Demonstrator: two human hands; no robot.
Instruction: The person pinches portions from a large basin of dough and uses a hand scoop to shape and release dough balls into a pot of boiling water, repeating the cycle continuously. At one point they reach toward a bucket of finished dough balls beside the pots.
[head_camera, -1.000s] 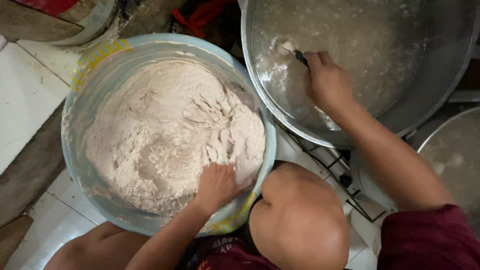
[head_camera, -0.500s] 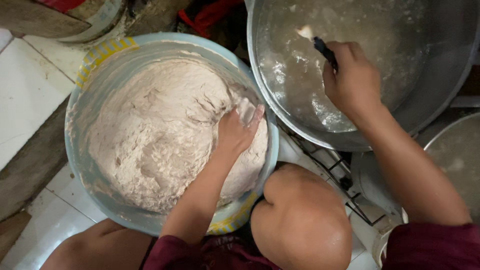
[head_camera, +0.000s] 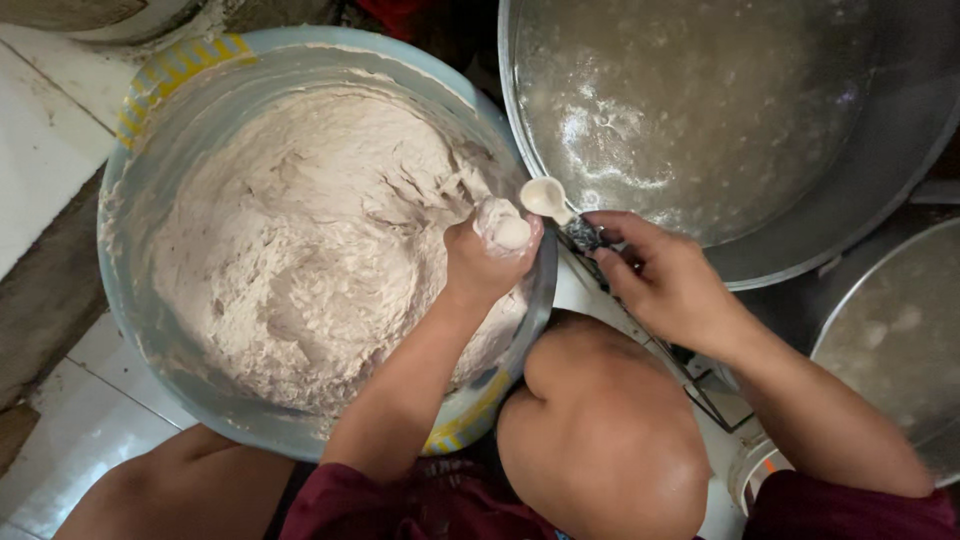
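Head view, looking straight down. Landmark: the basin (head_camera: 150, 330), a large pale-blue plastic tub with a yellow-striped rim, nearly full of thick pinkish-white batter (head_camera: 290, 240).

Left hand (head_camera: 485, 262) over the basin's right edge, fist clenched around a lump of batter; a smooth ball (head_camera: 512, 232) of it bulges out at the top of the fist between thumb and forefinger. Forearm crosses the basin's lower right rim, over the batter.

Right hand (head_camera: 665, 280) just right of the basin, past its rim. Fingers pinched on the dark handle of a spoon (head_camera: 548, 198); its pale bowl, coated with batter, points toward the basin and sits just beside the ball, touching or nearly so, cannot tell which.

Pan (head_camera: 800, 240), wide and metal, right of the basin and above the right hand, holds a cloudy, shimmering liquid (head_camera: 690, 100) with foam patches near its left side. Spoon bowl sits in the gap between basin rim and pan rim.

Second metal vessel (head_camera: 890, 340) far right of the basin, below the pan, partly cut by the frame edge.

Bare knee (head_camera: 600, 430) below the basin's right rim, between the two forearms; other leg below the basin's lower left. Dark red cloth at the bottom edge.

White tiled floor (head_camera: 45, 150) left of the basin
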